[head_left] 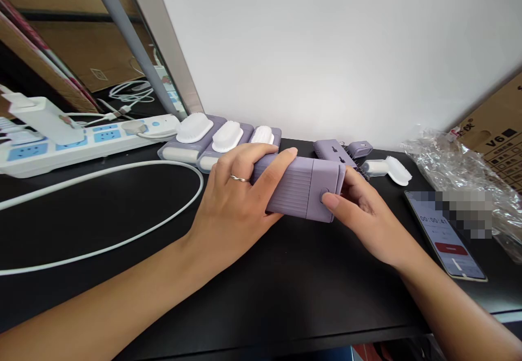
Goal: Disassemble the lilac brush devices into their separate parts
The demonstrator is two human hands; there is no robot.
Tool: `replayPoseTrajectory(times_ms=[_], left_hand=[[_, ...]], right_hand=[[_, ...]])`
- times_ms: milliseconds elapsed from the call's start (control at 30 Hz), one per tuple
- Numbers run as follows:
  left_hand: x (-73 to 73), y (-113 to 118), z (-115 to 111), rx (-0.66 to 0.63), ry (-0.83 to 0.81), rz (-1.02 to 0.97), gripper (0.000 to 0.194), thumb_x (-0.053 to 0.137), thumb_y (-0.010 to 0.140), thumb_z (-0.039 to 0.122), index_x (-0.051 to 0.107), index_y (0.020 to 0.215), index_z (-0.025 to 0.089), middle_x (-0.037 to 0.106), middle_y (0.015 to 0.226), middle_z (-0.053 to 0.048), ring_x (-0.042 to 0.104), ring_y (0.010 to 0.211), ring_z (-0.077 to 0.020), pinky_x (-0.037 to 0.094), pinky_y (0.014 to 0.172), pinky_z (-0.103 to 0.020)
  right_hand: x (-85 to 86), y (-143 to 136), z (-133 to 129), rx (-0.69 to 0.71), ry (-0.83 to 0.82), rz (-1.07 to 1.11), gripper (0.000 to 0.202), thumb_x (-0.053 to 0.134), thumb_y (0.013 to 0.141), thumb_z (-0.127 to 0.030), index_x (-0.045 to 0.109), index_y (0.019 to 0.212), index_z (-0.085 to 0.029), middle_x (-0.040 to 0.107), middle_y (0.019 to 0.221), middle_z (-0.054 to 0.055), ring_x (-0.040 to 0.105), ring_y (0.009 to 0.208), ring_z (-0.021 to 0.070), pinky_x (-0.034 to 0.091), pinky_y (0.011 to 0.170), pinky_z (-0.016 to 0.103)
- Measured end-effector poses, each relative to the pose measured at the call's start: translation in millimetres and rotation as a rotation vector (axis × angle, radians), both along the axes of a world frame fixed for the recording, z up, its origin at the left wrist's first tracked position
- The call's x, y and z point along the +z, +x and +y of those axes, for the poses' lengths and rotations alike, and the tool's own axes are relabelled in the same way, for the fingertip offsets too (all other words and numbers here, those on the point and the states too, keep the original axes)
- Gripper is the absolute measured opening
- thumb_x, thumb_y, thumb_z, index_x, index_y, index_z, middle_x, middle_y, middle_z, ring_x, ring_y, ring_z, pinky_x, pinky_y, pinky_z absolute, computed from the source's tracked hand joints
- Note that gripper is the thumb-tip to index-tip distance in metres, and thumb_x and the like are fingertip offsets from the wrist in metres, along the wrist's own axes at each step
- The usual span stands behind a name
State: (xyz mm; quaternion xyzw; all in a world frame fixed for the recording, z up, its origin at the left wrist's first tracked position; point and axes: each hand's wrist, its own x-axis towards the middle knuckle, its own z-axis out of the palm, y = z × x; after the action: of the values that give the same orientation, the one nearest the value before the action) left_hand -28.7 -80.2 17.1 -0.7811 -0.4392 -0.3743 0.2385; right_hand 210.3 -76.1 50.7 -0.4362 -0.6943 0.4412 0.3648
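A purple plastic case (291, 187) with a ribbed side and a small oval button is held above the black tabletop. My left hand (234, 198), with a ring on one finger, wraps around its left part from above. At its right end my right hand (367, 214) grips the case, the thumb pressed at the button and the other fingers partly hidden behind. Behind my left hand, several similar purple cases (214, 120) stand in a row with white oval pieces (228, 136) on top. Another purple part (332, 151) with slots lies behind the held case.
A white power strip (101, 141) and a looped white cable (179, 164) lie at left. To the right are a white brush-like piece (397, 170), a phone (444, 241) showing a timer, clear plastic wrap (452, 160) and a cardboard box (497, 111). A white wall (326, 51) rises behind.
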Motion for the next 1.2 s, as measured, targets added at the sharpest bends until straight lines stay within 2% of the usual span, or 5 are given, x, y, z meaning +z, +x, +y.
replayPoseTrajectory(times_ms=[233,567,867,1100,1200], left_hand=[[-2.7,-8,7,-0.025,0.068,0.061,0.076,0.068,0.094,0.014,0.042,0.163,0.031,0.064,0.145,-0.016,0.062,0.142,-0.0389,0.047,0.120,-0.055],[-2.1,-10,12,-0.079,0.092,0.062,0.071,0.066,0.096,0.014,0.048,0.162,0.030,0.066,0.144,-0.016,0.062,0.141,-0.0389,0.050,0.119,-0.056],[0.1,-16,20,-0.101,0.034,0.031,0.068,0.068,0.093,0.014,0.055,0.157,0.034,0.066,0.145,-0.013,0.061,0.144,-0.0384,0.047,0.124,-0.060],[0.3,-20,27,-0.201,-0.050,-0.056,0.063,0.072,0.091,0.016,0.063,0.150,0.037,0.065,0.148,-0.011,0.058,0.145,-0.0414,0.046,0.124,-0.063],[3.2,-25,30,-0.169,-0.048,-0.045,0.065,0.071,0.092,0.016,0.060,0.153,0.035,0.063,0.150,-0.013,0.057,0.145,-0.0417,0.046,0.123,-0.062]], right_hand=[[-0.9,0,2,-0.008,-0.014,-0.091,0.022,0.070,0.098,-0.046,0.061,0.106,-0.027,0.065,0.099,0.001,0.065,0.114,0.0290,0.055,0.092,0.041],[-0.7,-1,2,0.016,0.029,-0.068,0.019,0.071,0.095,-0.039,0.061,0.104,-0.026,0.067,0.096,0.000,0.064,0.091,0.0221,0.055,0.081,0.036],[-3.0,-4,3,-0.011,0.065,-0.038,0.017,0.069,0.095,-0.038,0.061,0.101,-0.025,0.064,0.097,0.001,0.062,0.093,0.0218,0.051,0.077,0.033],[-4.6,-4,4,-0.024,0.076,-0.063,0.019,0.072,0.094,-0.040,0.060,0.100,-0.026,0.062,0.093,0.000,0.061,0.093,0.0221,0.049,0.076,0.033],[-3.0,-2,5,-0.037,0.060,-0.037,0.017,0.071,0.094,-0.039,0.062,0.101,-0.026,0.064,0.091,-0.001,0.063,0.092,0.0225,0.052,0.078,0.034]])
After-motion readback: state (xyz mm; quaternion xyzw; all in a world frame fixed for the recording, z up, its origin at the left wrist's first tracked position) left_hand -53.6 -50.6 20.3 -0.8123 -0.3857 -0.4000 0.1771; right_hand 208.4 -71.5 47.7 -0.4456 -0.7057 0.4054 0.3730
